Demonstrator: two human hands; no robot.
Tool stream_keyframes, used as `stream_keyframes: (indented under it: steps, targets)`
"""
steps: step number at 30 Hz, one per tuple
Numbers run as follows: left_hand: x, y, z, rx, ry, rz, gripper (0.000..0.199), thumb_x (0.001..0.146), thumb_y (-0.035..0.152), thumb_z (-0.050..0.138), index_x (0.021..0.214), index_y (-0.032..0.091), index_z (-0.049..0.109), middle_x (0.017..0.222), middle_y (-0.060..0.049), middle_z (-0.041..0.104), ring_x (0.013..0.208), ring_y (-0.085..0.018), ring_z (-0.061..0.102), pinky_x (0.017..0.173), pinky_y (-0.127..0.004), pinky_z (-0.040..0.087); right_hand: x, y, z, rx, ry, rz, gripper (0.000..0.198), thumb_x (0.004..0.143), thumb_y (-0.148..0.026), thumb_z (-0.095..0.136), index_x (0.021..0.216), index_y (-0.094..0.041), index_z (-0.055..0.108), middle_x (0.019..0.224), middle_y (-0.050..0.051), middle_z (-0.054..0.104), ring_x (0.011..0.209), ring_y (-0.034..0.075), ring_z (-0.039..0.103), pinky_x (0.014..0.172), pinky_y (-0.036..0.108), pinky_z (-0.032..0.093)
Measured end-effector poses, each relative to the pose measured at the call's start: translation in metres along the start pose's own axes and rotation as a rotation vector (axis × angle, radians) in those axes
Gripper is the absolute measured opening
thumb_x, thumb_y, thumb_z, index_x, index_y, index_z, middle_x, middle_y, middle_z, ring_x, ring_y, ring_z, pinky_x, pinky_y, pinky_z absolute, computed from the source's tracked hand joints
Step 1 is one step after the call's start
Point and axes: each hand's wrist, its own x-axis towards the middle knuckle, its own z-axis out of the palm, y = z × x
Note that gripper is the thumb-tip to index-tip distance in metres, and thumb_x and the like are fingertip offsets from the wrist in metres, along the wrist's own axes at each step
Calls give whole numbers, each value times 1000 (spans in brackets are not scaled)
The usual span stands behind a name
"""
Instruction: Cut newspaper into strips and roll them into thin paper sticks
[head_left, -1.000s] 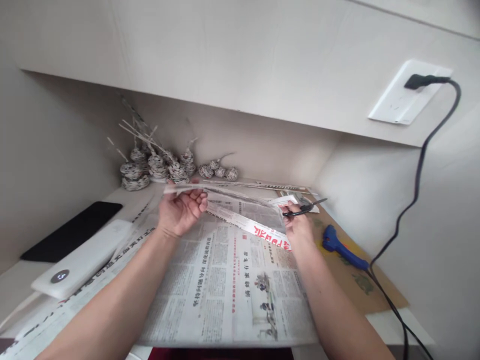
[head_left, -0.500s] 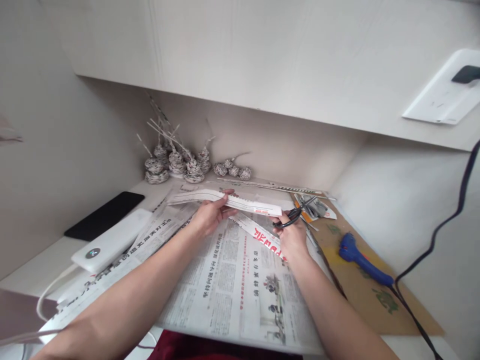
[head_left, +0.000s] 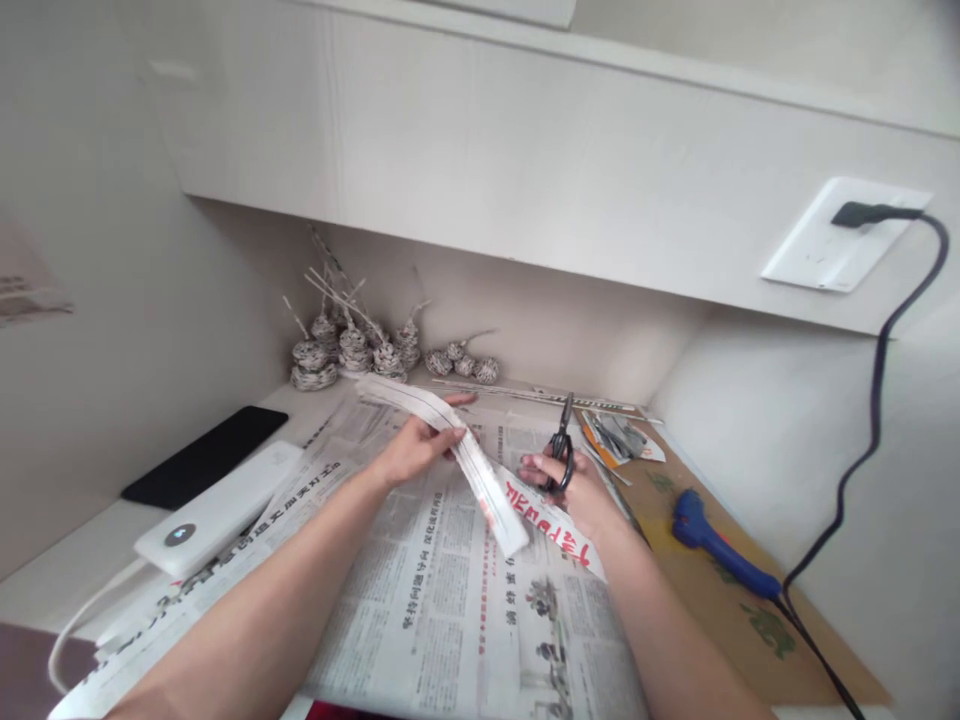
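Observation:
My left hand (head_left: pixel 421 447) pinches a long, narrow paper strip (head_left: pixel 478 470) near its middle. One end of the strip points up to the left; the other slopes down towards me. In my right hand (head_left: pixel 574 482) is a pair of black-handled scissors (head_left: pixel 560 445), the fingers through the handles and the blades pointing away. A second strip with red lettering (head_left: pixel 547 518) lies on the newspaper (head_left: pixel 450 600), partly beneath my right hand.
Woven paper gourds (head_left: pixel 352 352) stand at the back left, small woven balls (head_left: pixel 463 362) beside them. A black phone-like slab (head_left: pixel 206 455) and a white power bank (head_left: pixel 217 510) lie left. On cardboard (head_left: pixel 795 640) at right rests a blue glue gun (head_left: pixel 720 550), its cord climbing to the wall socket (head_left: pixel 840 240).
The strip's right end has left my right hand and swung down towards me. My right hand has turned the scissors from pointing right to pointing away. The view has tilted up slightly.

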Motion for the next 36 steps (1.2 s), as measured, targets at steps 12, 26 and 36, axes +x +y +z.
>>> stream_keyframes:
  steps: [12, 26, 36]
  targets:
    - [9, -43, 9, -315, 265, -386, 38, 60, 20, 82, 92, 8, 65, 65, -3, 64, 47, -8, 54, 39, -15, 37, -18, 17, 30, -388, -240, -161, 35, 60, -33, 82, 74, -19, 53, 61, -4, 60, 52, 11, 55, 48, 21, 41]
    - [-8, -33, 43, -435, -29, -592, 21, 71, 23, 78, 78, 5, 69, 68, -11, 68, 54, -13, 62, 40, -16, 48, -15, 25, 33, -281, -159, -209, 30, 63, -28, 79, 75, -18, 53, 59, -6, 58, 51, 10, 54, 47, 19, 42]
    - [-3, -25, 41, -446, 124, -588, 19, 85, 20, 62, 77, 3, 65, 68, -15, 68, 58, -18, 68, 53, -22, 59, -21, 20, 37, -242, -192, -105, 36, 65, -36, 78, 79, -20, 49, 56, -6, 61, 42, 12, 59, 41, 19, 41]
